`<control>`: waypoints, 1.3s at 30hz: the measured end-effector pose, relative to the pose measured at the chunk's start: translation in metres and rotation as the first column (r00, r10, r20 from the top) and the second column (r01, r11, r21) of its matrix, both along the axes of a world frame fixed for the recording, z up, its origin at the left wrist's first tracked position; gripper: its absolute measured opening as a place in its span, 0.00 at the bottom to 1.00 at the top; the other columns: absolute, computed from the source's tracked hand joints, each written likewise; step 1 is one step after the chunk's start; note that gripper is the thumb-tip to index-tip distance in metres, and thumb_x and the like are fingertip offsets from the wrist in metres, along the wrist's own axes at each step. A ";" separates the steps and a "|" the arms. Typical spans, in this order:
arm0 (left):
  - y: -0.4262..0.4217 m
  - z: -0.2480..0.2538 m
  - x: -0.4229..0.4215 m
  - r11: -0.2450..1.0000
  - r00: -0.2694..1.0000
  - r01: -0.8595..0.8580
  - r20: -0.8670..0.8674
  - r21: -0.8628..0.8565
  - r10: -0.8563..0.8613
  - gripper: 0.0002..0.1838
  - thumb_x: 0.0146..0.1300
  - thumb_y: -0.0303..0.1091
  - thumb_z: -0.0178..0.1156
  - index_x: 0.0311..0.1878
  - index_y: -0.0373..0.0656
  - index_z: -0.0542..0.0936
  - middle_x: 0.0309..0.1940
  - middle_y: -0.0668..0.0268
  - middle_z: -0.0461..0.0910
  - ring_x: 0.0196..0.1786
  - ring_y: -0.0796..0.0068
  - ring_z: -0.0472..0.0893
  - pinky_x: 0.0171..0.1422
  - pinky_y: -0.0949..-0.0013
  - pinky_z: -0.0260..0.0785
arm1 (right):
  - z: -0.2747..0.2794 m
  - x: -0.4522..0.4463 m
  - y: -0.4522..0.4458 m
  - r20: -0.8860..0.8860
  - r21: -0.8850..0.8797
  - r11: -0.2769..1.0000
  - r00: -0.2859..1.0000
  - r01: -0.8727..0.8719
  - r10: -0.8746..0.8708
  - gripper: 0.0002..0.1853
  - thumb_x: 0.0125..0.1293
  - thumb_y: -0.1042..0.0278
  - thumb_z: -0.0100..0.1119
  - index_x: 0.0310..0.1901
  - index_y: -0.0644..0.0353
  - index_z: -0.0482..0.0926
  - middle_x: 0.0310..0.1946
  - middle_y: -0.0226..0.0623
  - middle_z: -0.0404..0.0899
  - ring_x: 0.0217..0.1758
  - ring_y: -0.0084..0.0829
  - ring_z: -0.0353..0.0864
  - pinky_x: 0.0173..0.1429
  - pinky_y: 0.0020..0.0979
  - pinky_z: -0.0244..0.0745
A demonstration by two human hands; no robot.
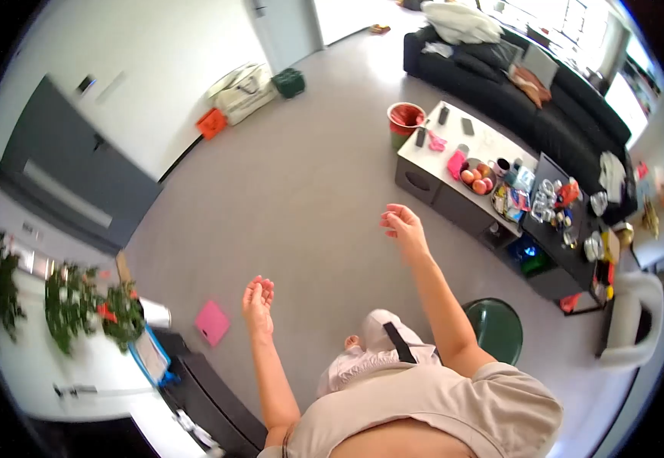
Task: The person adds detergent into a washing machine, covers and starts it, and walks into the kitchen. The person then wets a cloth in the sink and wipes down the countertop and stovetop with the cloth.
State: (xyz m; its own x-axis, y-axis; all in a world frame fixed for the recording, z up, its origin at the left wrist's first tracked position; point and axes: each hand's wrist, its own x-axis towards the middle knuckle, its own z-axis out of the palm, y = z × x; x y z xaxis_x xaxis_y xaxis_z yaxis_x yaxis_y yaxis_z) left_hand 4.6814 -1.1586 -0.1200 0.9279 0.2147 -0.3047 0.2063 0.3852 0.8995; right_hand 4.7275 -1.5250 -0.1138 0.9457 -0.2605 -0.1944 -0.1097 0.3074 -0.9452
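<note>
My left hand (258, 305) is raised over the grey floor, palm turned up, with its fingers loosely curled and nothing visible in it. Farther forward and to the right, my right hand (403, 230) hangs in the air with thumb and forefinger close together. A tiny pale spot shows between those fingertips, too small to name. Neither hand touches any furniture. The low table (416, 156) is nearest to my right hand, and a pink square (212, 323) lies on the floor left of my left hand.
Fruit in a bowl (478, 177) and packets stand on the table, beside a red-and-green bin (406, 120). A black sofa (500, 99) is behind. A green stool (493, 330) stands at my right; plants (72, 305) and a dark cabinet (213, 393) are at left. Bags (244, 95) line the wall.
</note>
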 end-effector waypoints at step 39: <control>-0.484 -0.011 1.357 0.728 0.727 0.686 -0.027 0.004 -0.686 0.12 0.70 0.31 0.47 0.53 0.42 0.72 0.43 0.65 0.78 0.48 0.73 0.78 0.54 0.70 0.69 | -0.030 1.113 -0.426 -0.083 0.048 0.689 0.690 0.723 -0.719 0.12 0.66 0.69 0.51 0.50 0.58 0.74 0.40 0.32 0.80 0.42 0.25 0.79 0.45 0.28 0.73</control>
